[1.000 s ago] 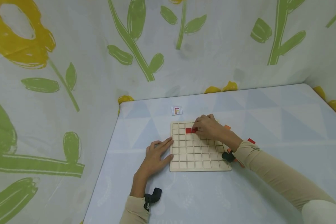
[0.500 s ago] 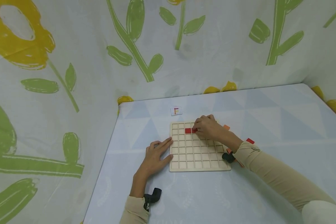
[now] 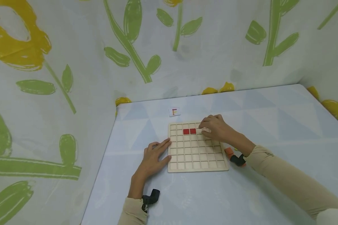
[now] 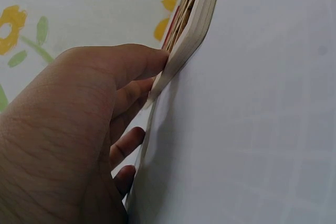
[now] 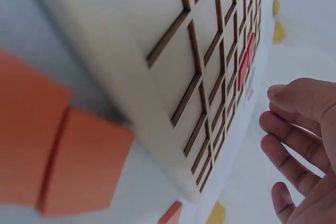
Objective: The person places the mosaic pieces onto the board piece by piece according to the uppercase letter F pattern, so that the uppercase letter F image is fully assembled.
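At centre frame, the left hand lies flat with straight fingers against the left edge of the wooden grid board. Two red tiles sit in its second row. Right of them, the right hand hovers, fingers loosely curled, holding nothing visible.

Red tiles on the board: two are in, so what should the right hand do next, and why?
Probably reach for another tile. Two red tiles sit side by side in the board, the right hand hovers beside them with nothing visible in it, orange tiles lie off the board's edge, and the left hand steadies the board.
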`<state>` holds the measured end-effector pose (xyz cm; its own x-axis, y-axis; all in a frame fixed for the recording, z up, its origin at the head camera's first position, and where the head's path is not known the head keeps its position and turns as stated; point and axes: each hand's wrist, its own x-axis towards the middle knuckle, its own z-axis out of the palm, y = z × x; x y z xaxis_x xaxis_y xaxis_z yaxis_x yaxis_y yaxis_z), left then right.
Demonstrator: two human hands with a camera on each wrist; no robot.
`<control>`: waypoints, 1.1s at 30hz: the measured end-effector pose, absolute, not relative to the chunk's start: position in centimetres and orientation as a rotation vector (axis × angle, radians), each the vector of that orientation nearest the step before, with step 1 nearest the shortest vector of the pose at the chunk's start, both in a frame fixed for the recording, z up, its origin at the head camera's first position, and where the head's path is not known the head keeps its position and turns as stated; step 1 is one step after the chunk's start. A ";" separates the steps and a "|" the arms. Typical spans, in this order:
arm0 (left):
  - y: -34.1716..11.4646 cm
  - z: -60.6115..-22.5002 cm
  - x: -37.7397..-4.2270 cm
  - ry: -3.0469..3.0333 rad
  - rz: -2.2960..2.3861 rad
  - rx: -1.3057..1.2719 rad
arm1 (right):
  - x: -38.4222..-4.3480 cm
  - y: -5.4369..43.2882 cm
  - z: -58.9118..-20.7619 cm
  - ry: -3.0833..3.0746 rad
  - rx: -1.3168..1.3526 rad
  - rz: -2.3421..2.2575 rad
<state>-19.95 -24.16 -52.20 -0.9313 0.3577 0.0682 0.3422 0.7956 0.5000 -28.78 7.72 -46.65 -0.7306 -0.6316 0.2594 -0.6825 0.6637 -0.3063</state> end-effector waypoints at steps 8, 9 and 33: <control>-24.0 -52.1 -19.8 2.939 0.825 0.550 | -27.3 10.3 -46.6 -2.761 1.029 0.577; -24.0 -52.0 -19.7 2.941 0.820 0.546 | -27.1 10.7 -46.6 -2.766 1.020 0.576; -24.0 -52.3 -19.7 2.968 0.816 0.560 | -23.8 17.2 -47.6 -2.752 0.862 0.609</control>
<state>-19.69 -23.98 -52.33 -0.9358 0.3431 0.0814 0.3365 0.7998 0.4971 -23.77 17.15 -47.60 -0.8119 -0.5011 0.2995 -0.5807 0.7459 -0.3261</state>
